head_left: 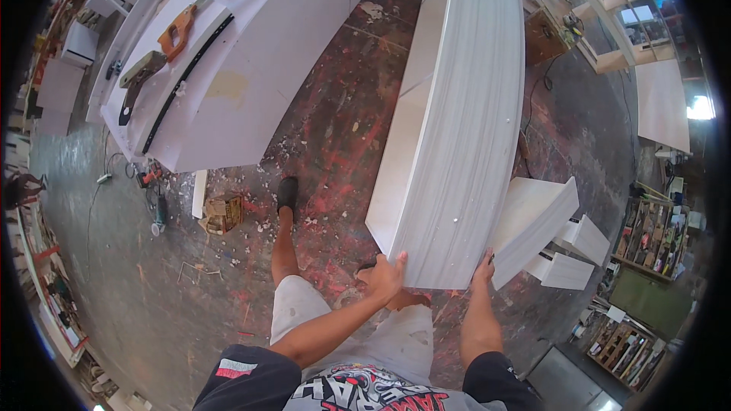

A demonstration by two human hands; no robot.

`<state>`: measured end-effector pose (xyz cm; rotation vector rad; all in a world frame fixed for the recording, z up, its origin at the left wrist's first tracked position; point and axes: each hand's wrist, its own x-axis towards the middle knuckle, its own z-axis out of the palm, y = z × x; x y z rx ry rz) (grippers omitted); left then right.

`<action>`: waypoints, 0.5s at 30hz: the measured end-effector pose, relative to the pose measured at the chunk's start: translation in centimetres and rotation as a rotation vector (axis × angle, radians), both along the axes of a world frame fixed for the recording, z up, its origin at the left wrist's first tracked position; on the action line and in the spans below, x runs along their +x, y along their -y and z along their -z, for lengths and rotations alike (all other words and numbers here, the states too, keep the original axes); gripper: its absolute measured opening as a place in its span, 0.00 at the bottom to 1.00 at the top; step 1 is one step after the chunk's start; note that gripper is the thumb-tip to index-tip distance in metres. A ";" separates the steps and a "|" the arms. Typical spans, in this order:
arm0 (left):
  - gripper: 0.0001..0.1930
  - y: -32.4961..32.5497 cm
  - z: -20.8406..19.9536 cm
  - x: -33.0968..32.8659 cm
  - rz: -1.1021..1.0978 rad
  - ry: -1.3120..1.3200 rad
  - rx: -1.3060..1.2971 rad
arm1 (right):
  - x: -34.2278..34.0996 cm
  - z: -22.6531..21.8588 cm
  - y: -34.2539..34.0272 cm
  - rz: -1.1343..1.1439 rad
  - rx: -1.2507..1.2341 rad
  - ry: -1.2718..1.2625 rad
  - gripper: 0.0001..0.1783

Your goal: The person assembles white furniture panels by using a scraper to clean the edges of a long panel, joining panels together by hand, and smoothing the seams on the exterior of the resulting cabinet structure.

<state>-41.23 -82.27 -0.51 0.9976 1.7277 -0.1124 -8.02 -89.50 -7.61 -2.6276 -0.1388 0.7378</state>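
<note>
my left hand (385,277) and right hand (482,269) had fingers clamped on 2 near corners of the long streaked box (470,129), its long axis running ahead, away from me, both equally near.

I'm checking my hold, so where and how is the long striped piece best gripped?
Probably grip the long striped piece by both side edges, coming from its near end: it's broad, that end faces you, and your left hand and right hand sit at its near corners.

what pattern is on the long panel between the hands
The long panel has grey streaks running lengthwise on off-white, clearest in the head view.
</note>
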 end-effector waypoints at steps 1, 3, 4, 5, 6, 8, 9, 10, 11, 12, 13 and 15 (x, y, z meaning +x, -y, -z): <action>0.41 -0.1 0.1 0.3 -0.019 0.013 0.045 | 0.9 0.6 0.1 -0.023 -0.013 0.008 0.46; 0.40 0.1 0.3 0.3 0.005 -0.017 0.049 | 0.6 1.1 0.5 -0.073 0.040 0.061 0.45; 0.40 0.2 0.4 0.3 0.024 -0.045 0.056 | 0.3 1.3 0.7 -0.128 0.095 0.117 0.43; 0.40 0.3 0.5 0.0 0.027 -0.050 0.056 | -0.3 1.2 0.8 -0.125 0.096 0.112 0.43; 0.40 0.5 0.7 -0.5 -0.027 -0.020 0.085 | -1.7 0.0 -0.2 -0.104 0.035 0.090 0.41; 0.39 0.6 1.2 -1.0 -0.074 0.021 0.120 | -2.1 -0.1 -0.8 -0.075 -0.021 0.078 0.39; 0.39 0.6 1.7 -1.0 -0.030 0.006 0.145 | -1.7 0.6 -0.2 -0.107 0.028 0.099 0.38; 0.38 0.7 2.0 -1.1 0.014 -0.010 0.171 | -1.2 1.3 0.2 -0.139 0.078 0.120 0.38; 0.38 0.8 2.2 -1.5 0.013 -0.011 0.170 | -1.7 1.4 0.1 -0.140 0.077 0.120 0.38; 0.38 0.9 2.4 -2.2 -0.006 -0.018 0.239 | -2.5 1.6 0.2 -0.147 0.009 0.142 0.38; 0.37 0.9 2.6 -2.8 -0.024 -0.026 0.308 | -3.1 1.8 0.1 -0.154 -0.060 0.163 0.38; 0.37 0.1 2.5 -3.1 -0.010 -0.016 0.298 | -0.8 4.5 2.5 -0.198 -0.053 0.239 0.37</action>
